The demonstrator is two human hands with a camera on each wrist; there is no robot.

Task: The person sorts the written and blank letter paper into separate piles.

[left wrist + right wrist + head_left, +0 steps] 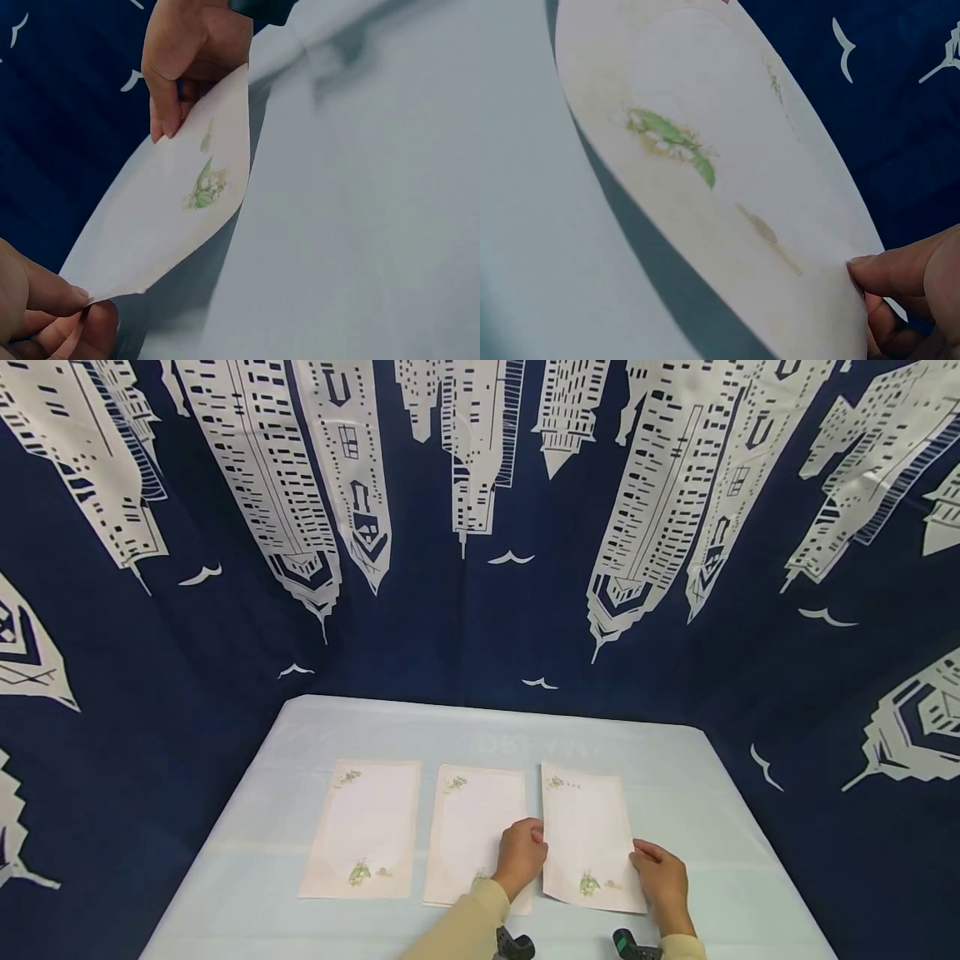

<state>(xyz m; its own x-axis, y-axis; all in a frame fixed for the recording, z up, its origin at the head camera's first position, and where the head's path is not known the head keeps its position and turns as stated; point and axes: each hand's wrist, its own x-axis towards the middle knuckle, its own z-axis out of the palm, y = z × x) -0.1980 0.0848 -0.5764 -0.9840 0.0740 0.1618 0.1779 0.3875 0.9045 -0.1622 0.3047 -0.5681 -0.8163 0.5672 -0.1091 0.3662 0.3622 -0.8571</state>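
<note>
Both hands hold one sheet of stationery paper (588,835), pale with small green plant prints, at the right of the row. My left hand (521,853) pinches its left edge between thumb and fingers, also plain in the left wrist view, where the left hand (52,311) is at lower left. On the opposite edge my right hand (660,875) pinches the paper; its thumb (900,266) lies on the printed face in the right wrist view. The sheet bows between the hands, its lower edge lifted off the table with a shadow beneath.
A similar sheet (480,818) lies in the middle, partly covered by the left forearm, with another edge showing under it. Farther left lies one more sheet (363,827). The pale table (247,860) ends at a dark blue curtain (465,618) printed with white buildings.
</note>
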